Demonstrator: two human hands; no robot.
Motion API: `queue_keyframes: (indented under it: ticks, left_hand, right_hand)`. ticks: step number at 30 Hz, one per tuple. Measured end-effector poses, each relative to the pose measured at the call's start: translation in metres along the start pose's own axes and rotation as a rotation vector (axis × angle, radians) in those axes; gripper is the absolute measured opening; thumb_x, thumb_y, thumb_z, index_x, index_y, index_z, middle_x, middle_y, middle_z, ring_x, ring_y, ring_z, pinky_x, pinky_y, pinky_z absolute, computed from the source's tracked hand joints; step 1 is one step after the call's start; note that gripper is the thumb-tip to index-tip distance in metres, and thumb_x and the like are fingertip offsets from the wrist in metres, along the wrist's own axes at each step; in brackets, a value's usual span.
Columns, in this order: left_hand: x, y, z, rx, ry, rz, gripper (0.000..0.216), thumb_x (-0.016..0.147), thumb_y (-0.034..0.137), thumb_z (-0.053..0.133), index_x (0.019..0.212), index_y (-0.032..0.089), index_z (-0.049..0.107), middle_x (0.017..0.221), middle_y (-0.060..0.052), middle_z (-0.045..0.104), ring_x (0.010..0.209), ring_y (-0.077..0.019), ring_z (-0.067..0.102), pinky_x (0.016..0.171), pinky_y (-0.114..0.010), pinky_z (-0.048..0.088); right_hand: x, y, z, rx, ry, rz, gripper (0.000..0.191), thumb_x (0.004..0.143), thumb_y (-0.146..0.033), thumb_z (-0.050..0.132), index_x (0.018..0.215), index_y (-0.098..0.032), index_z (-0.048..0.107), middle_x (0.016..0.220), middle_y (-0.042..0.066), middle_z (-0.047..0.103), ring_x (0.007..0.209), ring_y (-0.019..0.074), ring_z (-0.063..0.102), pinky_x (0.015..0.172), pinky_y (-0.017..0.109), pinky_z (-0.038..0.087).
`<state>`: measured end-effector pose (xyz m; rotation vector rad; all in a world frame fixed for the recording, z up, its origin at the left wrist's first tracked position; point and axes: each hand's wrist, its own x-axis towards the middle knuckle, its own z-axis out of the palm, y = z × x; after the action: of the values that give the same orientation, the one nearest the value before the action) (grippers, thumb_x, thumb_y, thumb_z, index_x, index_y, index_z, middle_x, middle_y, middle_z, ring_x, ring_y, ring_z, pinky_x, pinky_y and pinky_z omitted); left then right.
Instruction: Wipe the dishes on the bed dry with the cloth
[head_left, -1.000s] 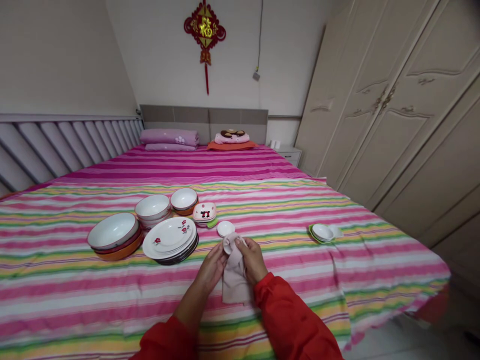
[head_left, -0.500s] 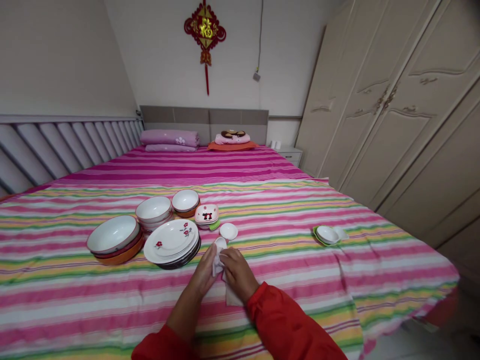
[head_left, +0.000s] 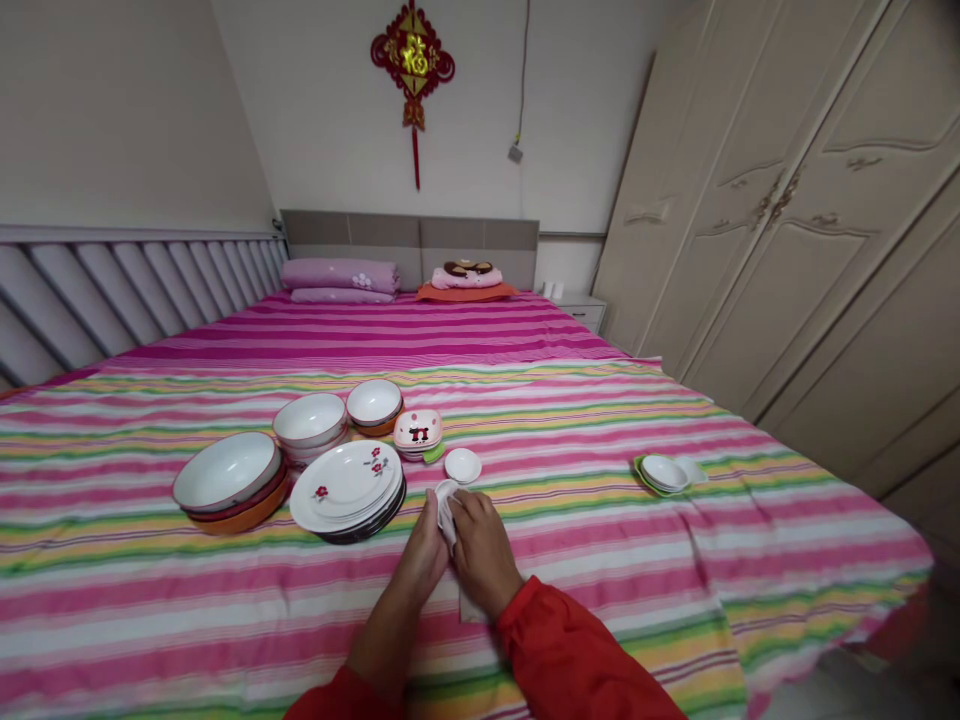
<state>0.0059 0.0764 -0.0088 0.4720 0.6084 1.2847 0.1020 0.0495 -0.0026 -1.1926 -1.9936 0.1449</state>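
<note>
Just in front of me, my left hand (head_left: pixel 421 552) is closed round the side of a small white dish (head_left: pixel 443 491), held tilted above the bedspread. My right hand (head_left: pixel 481 550) pinches a white cloth (head_left: pixel 448 526) and presses it against the dish; its fingers hide much of both. Right beyond my hands another small white dish (head_left: pixel 463 466) lies on the bed. To the left is a stack of plates (head_left: pixel 345 490), the top one white with red flowers. Behind it sits a stack of small pink-rimmed bowls (head_left: pixel 418 428) with a cartoon figure inside.
Stacks of larger white bowls (head_left: pixel 227 470) (head_left: pixel 310 418) (head_left: pixel 373 402) stand at the left. Small dishes, white on green (head_left: pixel 664 474), lie off to the right on the striped bedspread (head_left: pixel 585 570). Pillows (head_left: pixel 341 275), a side rail (head_left: pixel 135 285) and a wardrobe (head_left: pixel 787 250) surround the bed.
My hands have shifted slightly, and the right hand's fingers now reach further over the cloth and the dish. The whole view has moved a little; the stacks stay in place.
</note>
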Motion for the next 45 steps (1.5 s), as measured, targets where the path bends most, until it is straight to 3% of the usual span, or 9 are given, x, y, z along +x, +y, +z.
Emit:
queue_keyframes:
  ticks: [5,10,19,25,30,35,39,43,45]
  left_hand:
    - [-0.006,0.006,0.003,0.065,-0.034,-0.051,0.049,0.072,0.053,0.065,0.103,0.014,0.064,0.098,-0.009,0.071,0.103,-0.0241,0.062,0.093,-0.033,0.045]
    - [-0.011,0.006,-0.002,0.16,0.005,-0.181,0.048,0.074,0.056,0.061,0.098,0.015,0.064,0.094,-0.01,0.071,0.103,-0.0249,0.062,0.088,-0.033,0.048]
    - [-0.006,-0.007,-0.004,0.21,0.004,-0.055,0.048,0.072,0.052,0.065,0.106,0.018,0.062,0.107,-0.011,0.068,0.107,-0.0251,0.059,0.09,-0.034,0.047]
    - [-0.009,0.0,-0.012,0.293,-0.126,-0.1,0.034,0.074,0.042,0.066,0.099,0.019,0.067,0.094,-0.01,0.069,0.101,-0.0256,0.06,0.084,-0.034,0.048]
    - [-0.016,0.004,0.001,0.257,-0.259,-0.076,0.04,0.068,0.038,0.074,0.101,0.016,0.068,0.099,-0.01,0.069,0.099,-0.0241,0.06,0.088,-0.035,0.045]
    - [-0.018,0.007,0.005,0.251,-0.233,-0.078,0.043,0.062,0.032,0.08,0.101,0.017,0.069,0.102,-0.011,0.069,0.098,-0.0233,0.061,0.089,-0.034,0.044]
    - [-0.016,0.007,-0.002,0.322,-0.208,-0.126,0.047,0.062,0.031,0.079,0.106,0.019,0.066,0.105,-0.01,0.068,0.086,-0.019,0.064,0.075,-0.028,0.048]
    - [-0.014,0.006,-0.008,0.424,-0.159,-0.144,0.035,0.061,0.031,0.08,0.09,0.017,0.068,0.088,-0.006,0.069,0.073,-0.0139,0.062,0.066,-0.024,0.047]
    - [-0.013,0.005,-0.008,0.446,-0.166,-0.136,0.032,0.06,0.03,0.081,0.085,0.016,0.069,0.082,-0.005,0.069,0.072,-0.0134,0.061,0.067,-0.024,0.047]
  right_hand:
    - [-0.007,-0.001,0.0,0.25,0.009,-0.022,0.031,0.076,-0.003,0.041,0.093,-0.018,0.062,0.093,0.007,0.058,0.09,0.0202,0.05,0.082,0.036,0.044]
    - [-0.009,0.004,0.005,0.317,0.121,-0.084,0.036,0.086,-0.008,0.039,0.115,-0.022,0.056,0.113,0.009,0.057,0.106,0.0209,0.05,0.095,0.041,0.04]
    - [-0.007,0.013,0.005,0.179,0.351,-0.068,0.045,0.089,-0.008,0.039,0.129,-0.024,0.05,0.122,0.012,0.055,0.112,0.0232,0.049,0.092,0.043,0.044]
    - [-0.001,0.012,-0.007,0.194,0.262,-0.133,0.044,0.091,-0.012,0.04,0.131,-0.027,0.049,0.126,0.009,0.056,0.114,0.022,0.049,0.093,0.043,0.042]
    - [0.002,0.026,-0.009,0.277,0.33,0.087,0.029,0.09,-0.019,0.047,0.113,-0.024,0.063,0.106,0.009,0.063,0.1,0.0217,0.054,0.086,0.038,0.044]
    - [0.002,0.036,-0.007,0.465,0.357,0.221,0.02,0.086,-0.021,0.051,0.098,-0.02,0.067,0.092,0.007,0.064,0.087,0.0191,0.058,0.078,0.032,0.047]
    - [0.002,0.033,-0.012,0.381,0.336,0.113,0.024,0.086,-0.016,0.049,0.102,-0.022,0.067,0.096,0.007,0.064,0.092,0.0203,0.056,0.081,0.035,0.045]
    - [0.001,0.031,-0.018,0.305,0.128,-0.132,0.035,0.085,-0.012,0.049,0.113,-0.027,0.064,0.109,0.005,0.064,0.101,0.0212,0.052,0.087,0.038,0.042]
    - [0.001,0.033,-0.019,0.294,0.087,-0.124,0.035,0.085,-0.011,0.049,0.112,-0.028,0.064,0.108,0.005,0.064,0.1,0.0208,0.052,0.086,0.038,0.043]
